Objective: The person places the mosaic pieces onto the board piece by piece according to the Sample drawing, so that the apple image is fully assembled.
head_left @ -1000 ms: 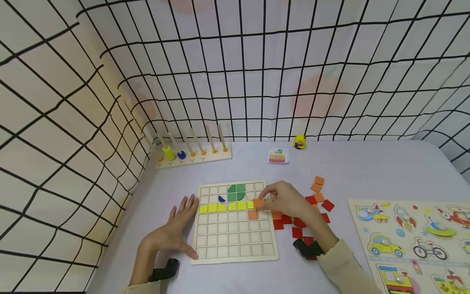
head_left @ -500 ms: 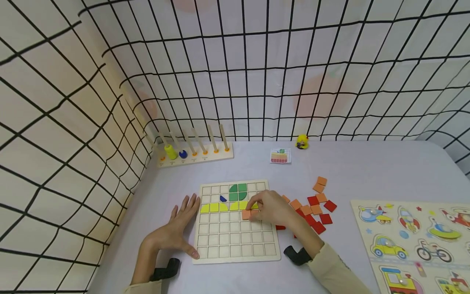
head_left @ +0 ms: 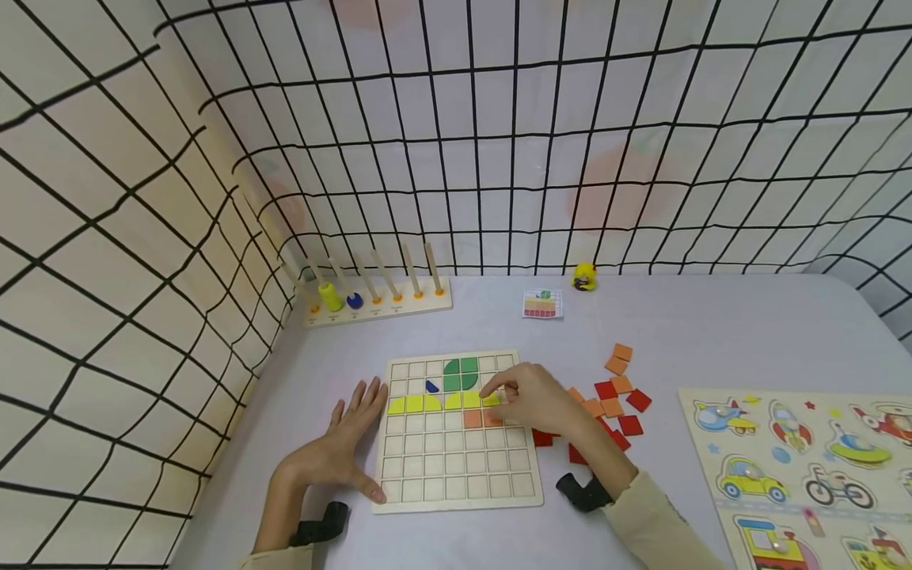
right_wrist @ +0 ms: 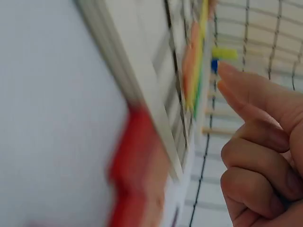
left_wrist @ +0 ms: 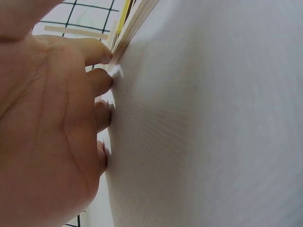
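Observation:
A wooden grid board (head_left: pixel 435 463) lies on the table in the head view. My left hand (head_left: pixel 338 451) rests spread at its left edge, fingertips and thumb by the rim; in the left wrist view the fingers of this left hand (left_wrist: pixel 52 123) touch the cloth and the rim. My right hand (head_left: pixel 537 400) hovers over the board's right side, index finger and thumb apart, with no tile visible between them. Below the yellow tiles (head_left: pixel 452 401) sit two orange tiles (head_left: pixel 473 419) side by side, the right one partly behind the thumb. Green tiles (head_left: pixel 460 374) form a leaf-like shape higher up.
Loose red tiles (head_left: pixel 630 425) and orange tiles (head_left: pixel 622 352) lie right of the board. A pattern card (head_left: pixel 543 304), a yellow toy figure (head_left: pixel 584 277) and a peg stand (head_left: pixel 378 309) are at the back. A vehicle puzzle (head_left: pixel 748 427) lies at the right.
My right hand has brought an orange tile down to the row below the yellow tiles, beside another orange one, and let go of it. The left hand stays in place.

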Tool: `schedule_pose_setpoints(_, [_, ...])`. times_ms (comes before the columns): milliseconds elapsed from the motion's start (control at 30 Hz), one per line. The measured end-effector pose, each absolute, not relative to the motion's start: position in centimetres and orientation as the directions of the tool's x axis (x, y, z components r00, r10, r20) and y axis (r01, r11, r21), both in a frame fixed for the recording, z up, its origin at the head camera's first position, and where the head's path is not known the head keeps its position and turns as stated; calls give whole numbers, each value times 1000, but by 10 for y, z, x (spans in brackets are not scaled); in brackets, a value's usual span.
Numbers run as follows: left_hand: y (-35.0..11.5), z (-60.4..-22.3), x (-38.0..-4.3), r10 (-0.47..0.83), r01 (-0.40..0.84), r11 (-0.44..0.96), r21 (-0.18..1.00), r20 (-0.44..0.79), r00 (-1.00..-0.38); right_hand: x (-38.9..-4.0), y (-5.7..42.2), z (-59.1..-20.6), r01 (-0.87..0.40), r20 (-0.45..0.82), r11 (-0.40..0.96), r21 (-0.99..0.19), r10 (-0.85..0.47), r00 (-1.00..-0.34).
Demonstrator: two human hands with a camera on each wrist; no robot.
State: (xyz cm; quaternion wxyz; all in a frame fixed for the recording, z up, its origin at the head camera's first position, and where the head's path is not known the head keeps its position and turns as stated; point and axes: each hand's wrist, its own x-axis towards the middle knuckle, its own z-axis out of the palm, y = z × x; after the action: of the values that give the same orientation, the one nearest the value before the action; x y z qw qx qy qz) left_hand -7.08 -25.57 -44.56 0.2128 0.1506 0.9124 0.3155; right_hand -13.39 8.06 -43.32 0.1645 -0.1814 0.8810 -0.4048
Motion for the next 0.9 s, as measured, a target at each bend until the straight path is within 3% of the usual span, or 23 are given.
schedule_pose_setpoints(200, [-257,-446,-71,414,139,747,650,-291,-862,-149,127,-430,-66,-207,621,-781,-357,-911])
schedule_pose_setpoints(433, [-257,-446,-71,419,140,743,654,-292,-860,-157,160,-437,22,-334,676,-736,-335,-881])
schedule_pose_setpoints(900, [-255,-445,-71,405,129,751,648,-296,-865,-157,162,-439,71,-366,698,-713,-284,-886])
